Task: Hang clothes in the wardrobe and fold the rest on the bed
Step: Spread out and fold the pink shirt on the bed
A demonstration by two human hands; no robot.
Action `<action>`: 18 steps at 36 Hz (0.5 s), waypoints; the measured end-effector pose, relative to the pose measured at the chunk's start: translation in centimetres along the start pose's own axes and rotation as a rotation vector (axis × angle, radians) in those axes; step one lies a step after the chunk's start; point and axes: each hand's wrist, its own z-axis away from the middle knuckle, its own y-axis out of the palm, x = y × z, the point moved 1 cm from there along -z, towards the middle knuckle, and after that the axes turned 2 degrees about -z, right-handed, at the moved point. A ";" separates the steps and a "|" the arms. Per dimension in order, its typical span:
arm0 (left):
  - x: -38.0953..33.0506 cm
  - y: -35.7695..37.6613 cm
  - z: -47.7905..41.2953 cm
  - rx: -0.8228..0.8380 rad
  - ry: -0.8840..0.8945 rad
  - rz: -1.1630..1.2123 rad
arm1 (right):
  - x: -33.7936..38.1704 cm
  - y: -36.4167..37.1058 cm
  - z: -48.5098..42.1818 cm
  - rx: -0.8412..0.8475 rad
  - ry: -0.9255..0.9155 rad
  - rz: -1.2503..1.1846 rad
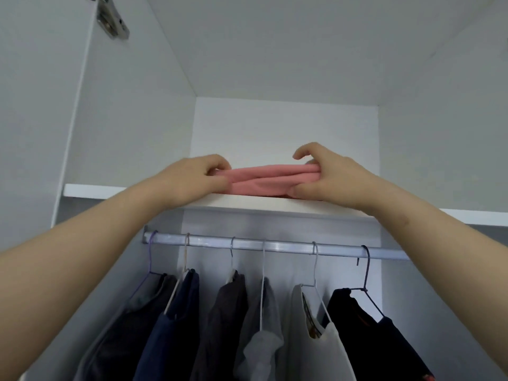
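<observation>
1. The pink folded garment (272, 178) lies at the front edge of the upper shelf (110, 191) in the wardrobe (132, 105). It sits near the middle of that edge, flat and several layers thick.
2. The left hand (198, 174) grips its left end with the fingers curled round the layers. The right hand (324, 177) grips the right end with the thumb low at the front and the forefinger lifted clear. Both hands are narrow and full of cloth.
3. A grip at each end probably keeps the folds stacked, so the bundle moves as one piece and does not spill open over the shelf edge.
4. Under the shelf, the rail (275, 246) carries six wire hangers side by side. From left to right they hold a dark grey garment (132, 325), a navy one (176, 325), a brown-grey one (222, 325), a light grey one (264, 339), a white top (330, 342) and a black top (371, 339). The hanging part of the job looks well advanced.
5. A neck label (310, 323) shows inside the white top, but it is too small to read. No brand or writing is legible anywhere.
6. A metal hinge (112, 20) sits at the upper left corner.
</observation>
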 end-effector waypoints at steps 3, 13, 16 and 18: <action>0.4 1.0 0.3 0.051 0.114 -0.187 | 0.0 0.1 0.7 0.144 -0.035 0.136; 1.5 0.0 1.1 -0.085 -0.017 -0.292 | 0.9 1.7 -0.5 0.155 -0.052 0.096; 2.6 -1.2 1.1 -0.107 -0.076 -0.340 | 1.7 3.2 -1.8 0.183 -0.066 0.033; 3.8 -2.1 1.6 -0.098 -0.155 -0.350 | 2.8 4.4 -2.9 0.231 -0.072 -0.002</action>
